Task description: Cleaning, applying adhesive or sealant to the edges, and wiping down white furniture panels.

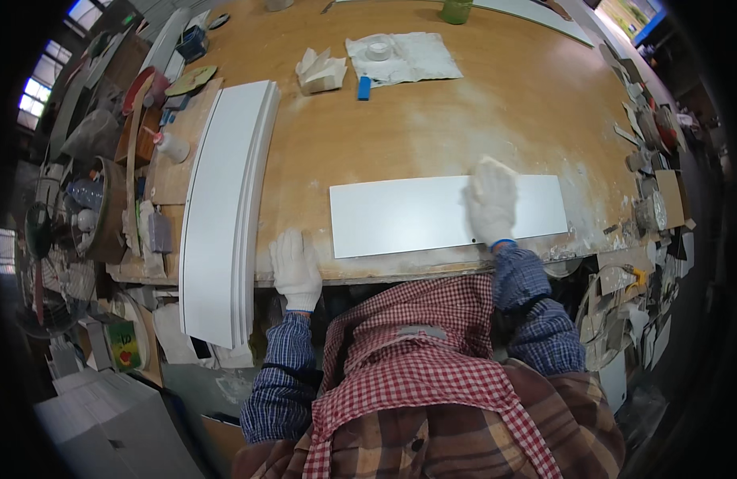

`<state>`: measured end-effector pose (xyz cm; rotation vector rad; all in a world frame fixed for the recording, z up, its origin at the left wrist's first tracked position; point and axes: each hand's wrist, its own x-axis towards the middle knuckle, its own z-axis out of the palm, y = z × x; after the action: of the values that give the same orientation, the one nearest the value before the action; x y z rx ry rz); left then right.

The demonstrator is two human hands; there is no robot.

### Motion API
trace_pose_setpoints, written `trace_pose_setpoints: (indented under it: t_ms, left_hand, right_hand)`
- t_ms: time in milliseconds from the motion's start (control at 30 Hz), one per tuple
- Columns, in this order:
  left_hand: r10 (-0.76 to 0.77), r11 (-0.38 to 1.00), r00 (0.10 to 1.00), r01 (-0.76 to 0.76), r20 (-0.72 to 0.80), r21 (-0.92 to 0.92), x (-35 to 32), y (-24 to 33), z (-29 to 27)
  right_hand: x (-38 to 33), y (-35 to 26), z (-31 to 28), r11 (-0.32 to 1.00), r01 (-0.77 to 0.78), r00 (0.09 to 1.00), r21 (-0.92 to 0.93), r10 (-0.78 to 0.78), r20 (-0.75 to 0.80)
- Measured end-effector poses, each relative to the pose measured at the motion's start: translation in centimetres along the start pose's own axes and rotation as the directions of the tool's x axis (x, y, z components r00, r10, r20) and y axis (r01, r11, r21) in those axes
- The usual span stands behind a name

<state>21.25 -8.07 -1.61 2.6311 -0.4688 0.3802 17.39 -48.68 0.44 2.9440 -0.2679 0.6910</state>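
Observation:
A long white board (pixel 408 215) lies crosswise on the table in front of me. My right hand (pixel 493 199), in a white knit glove, presses down on its right half. A pale beige pad (pixel 496 164) shows at the fingertips; the palm hides the rest, and I cannot make out its kind. At the table's near edge, left of the board, my left hand (pixel 296 267) rests flat in a matching glove, fingers stretched out, holding nothing. To its left stands a stack of long white boards (pixel 221 199), jutting past the table edge.
White dust marks the wooden table (pixel 320 152). Farther back are crumpled paper (pixel 320 70), a blue block (pixel 364 88), a white cloth (pixel 420 60) with a tape roll (pixel 378 51), and a green jar (pixel 456 9). A white bottle (pixel 173 147) and clutter line the left side.

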Motion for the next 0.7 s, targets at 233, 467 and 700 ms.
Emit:
trace_pose_setpoints:
  t_ms: [233,467,700]
  left_hand:
    - [0.06,0.998,0.996,-0.061,-0.065,-0.01,0.0,-0.4,0.1]
    - [0.001,0.999,0.992,-0.005,-0.124,-0.032,0.0,0.1,0.3]
    - [0.104,0.99,0.989,-0.113,-0.108,-0.087,0.3,0.1,-0.3]
  right_hand:
    - [3.0,-21.0,-3.6,0.699,0.508,0.834,0.504,-0.544,-0.086]
    - [0.1,-12.8,-6.3,0.57,0.546,0.759,0.614,-0.647,-0.075]
    - [-8.1,9.7,-3.1,0.97,-0.077,0.989,0.232,0.045,0.141]
